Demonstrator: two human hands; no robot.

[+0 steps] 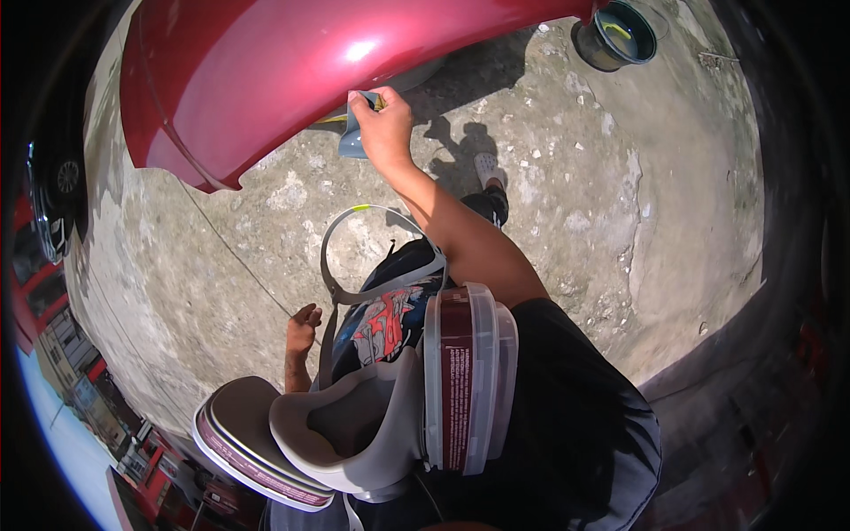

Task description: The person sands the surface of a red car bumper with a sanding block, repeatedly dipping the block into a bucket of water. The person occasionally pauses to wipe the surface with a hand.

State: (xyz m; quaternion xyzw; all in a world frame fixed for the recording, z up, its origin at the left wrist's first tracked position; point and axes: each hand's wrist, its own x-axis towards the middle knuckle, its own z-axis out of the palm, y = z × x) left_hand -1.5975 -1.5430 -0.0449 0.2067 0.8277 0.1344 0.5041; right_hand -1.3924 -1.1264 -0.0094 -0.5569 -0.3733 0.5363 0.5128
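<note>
My right hand [382, 128] is closed on a bent grey sheet of sandpaper [352, 140], pinched between thumb and fingers. A bit of yellow shows by the fingers. The hand is beside the lower edge of a glossy red car body panel [292, 62]; whether it touches the panel I cannot tell. My left hand [304, 327] hangs low at my left side, its fingers loosely curled and a little apart, with nothing visible in them. A grey respirator mask [350, 425] with two side cartridges hangs at my chest, its strap [326, 257] looped out in front.
A dark bucket [614, 37] with liquid and a yellow item inside stands on the rough concrete floor [567, 257] at the far right. A black car [53, 186] is at the far left. My shoe [487, 166] rests below the right forearm.
</note>
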